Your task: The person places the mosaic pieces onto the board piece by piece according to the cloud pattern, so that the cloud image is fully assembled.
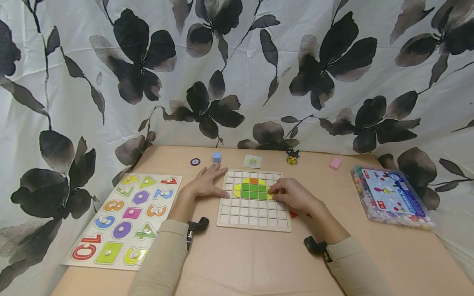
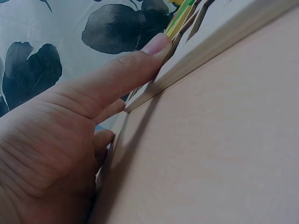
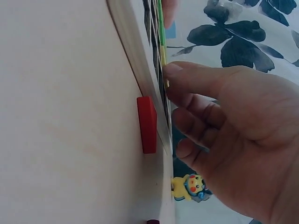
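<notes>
A white grid board [image 1: 237,220] lies on the table, bearing a pattern of green tiles [image 1: 253,191], yellow rounded pieces [image 1: 237,190] and an orange square [image 1: 253,181]. My left hand [image 1: 205,183] rests at the board's left edge, fingers extended and thumb on its rim, as the left wrist view confirms. At the pattern's right side, my right hand [image 1: 294,194] pinches a small yellow piece between thumb and index finger, mostly hidden by the fingertips. Beside the board's right edge lies a red piece [image 3: 147,125], partly under the right hand in the head view.
At left lies a number-and-shape puzzle board [image 1: 122,213]. Behind the grid board are a blue cube [image 1: 217,157], a small pattern card [image 1: 252,161], a round dark disc [image 1: 195,162] and a yellow figurine [image 1: 292,156]. A pink block [image 1: 335,163] and a plastic box [image 1: 392,197] stand right.
</notes>
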Tool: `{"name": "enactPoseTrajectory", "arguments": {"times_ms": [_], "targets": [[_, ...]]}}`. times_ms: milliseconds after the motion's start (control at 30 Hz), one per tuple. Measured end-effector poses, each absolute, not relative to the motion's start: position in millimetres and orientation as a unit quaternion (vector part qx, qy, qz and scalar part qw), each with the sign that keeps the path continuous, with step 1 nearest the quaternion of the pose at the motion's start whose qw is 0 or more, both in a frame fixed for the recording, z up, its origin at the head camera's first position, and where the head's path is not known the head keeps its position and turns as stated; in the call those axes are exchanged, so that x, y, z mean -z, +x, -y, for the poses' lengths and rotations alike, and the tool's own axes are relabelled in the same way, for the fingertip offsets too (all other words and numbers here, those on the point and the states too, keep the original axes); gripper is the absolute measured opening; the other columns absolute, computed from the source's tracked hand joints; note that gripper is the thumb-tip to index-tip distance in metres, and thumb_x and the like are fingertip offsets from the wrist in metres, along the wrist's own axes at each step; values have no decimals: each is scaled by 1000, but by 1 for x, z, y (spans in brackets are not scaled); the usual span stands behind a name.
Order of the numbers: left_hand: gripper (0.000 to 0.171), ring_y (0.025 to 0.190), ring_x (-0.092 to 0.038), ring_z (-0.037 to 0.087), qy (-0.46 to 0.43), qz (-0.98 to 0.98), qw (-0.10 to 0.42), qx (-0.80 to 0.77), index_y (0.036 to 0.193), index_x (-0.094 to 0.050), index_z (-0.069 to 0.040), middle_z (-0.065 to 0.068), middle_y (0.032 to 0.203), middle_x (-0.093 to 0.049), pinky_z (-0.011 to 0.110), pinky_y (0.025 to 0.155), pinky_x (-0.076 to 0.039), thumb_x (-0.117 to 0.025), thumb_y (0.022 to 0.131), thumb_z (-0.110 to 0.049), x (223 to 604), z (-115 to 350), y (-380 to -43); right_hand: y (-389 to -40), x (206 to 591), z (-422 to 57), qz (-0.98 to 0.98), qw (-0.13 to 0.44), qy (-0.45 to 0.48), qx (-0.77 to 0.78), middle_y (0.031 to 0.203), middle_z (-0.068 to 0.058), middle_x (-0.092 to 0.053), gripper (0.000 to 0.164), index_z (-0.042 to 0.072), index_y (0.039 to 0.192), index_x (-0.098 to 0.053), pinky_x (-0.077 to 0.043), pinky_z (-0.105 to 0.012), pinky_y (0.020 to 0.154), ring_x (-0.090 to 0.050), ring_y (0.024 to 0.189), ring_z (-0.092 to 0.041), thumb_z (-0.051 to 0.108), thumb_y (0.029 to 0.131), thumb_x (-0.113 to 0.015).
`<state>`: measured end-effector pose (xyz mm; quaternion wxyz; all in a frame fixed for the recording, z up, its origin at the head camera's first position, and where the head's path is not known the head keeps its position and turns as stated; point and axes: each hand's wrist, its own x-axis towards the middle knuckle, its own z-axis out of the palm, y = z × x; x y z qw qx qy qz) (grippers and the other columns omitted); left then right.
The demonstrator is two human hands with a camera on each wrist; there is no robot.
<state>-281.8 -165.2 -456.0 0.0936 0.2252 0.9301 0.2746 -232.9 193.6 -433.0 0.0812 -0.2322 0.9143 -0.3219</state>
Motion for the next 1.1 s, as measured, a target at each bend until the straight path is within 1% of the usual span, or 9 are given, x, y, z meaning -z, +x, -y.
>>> {"name": "enactPoseTrajectory", "arguments": {"times_ms": [133,267,433,567,633,733,867,1100], "targets": [[111,164,-5,33,223,-931,94,-274,163,-37,-19,14,175,-14,55,132,4,-84,73,-62,456,166,-282,-230,428,-196,-910,88,-221,339,97,2,-66,22,17,115,-80,-50,-29,75,-58,91,-20,12,94,-77],[110,164,-5,33,222,-932,93,-272,163,-37,-20,13,175,-14,55,132,3,-84,72,-62,456,165,-282,-227,420,-201,-910,87,-215,345,98,1,-67,24,16,118,-79,-50,-30,77,-58,94,-21,14,94,-76],[111,164,-4,32,220,-932,95,-272,163,-37,-20,13,176,-13,55,132,4,-84,72,-63,456,166,-281,-223,409,-209,-916,102,-184,342,96,1,-68,22,18,117,-79,-49,-34,77,-56,95,-24,17,95,-75],[112,164,-4,32,220,-932,95,-272,163,-36,-20,12,176,-13,55,132,4,-84,72,-63,456,166,-281,-221,401,-218,-920,121,-156,339,96,0,-68,22,21,114,-80,-49,-36,75,-55,95,-26,14,95,-70],[112,164,-4,32,220,-932,96,-271,163,-36,-21,12,176,-13,55,132,4,-84,72,-63,456,166,-281,-222,399,-222,-918,127,-156,341,96,-1,-68,22,20,112,-81,-49,-36,75,-55,95,-26,12,95,-69],[112,164,-4,33,220,-932,96,-271,163,-36,-21,13,176,-13,55,132,3,-84,72,-63,456,166,-280,-223,397,-229,-916,124,-171,341,95,-2,-69,22,18,111,-81,-50,-36,77,-56,94,-26,10,94,-70],[112,164,-4,32,219,-933,96,-270,164,-36,-21,12,176,-12,54,132,4,-84,72,-63,457,166,-281,-226,396,-238,-912,122,-199,337,93,0,-71,20,14,110,-81,-52,-33,75,-59,90,-24,9,93,-73],[112,164,-3,31,218,-933,96,-270,163,-36,-22,11,176,-12,54,132,4,-84,72,-64,457,166,-281,-228,396,-246,-895,160,-241,341,88,0,-74,20,9,110,-80,-57,-28,75,-63,86,-22,7,90,-78]]}}
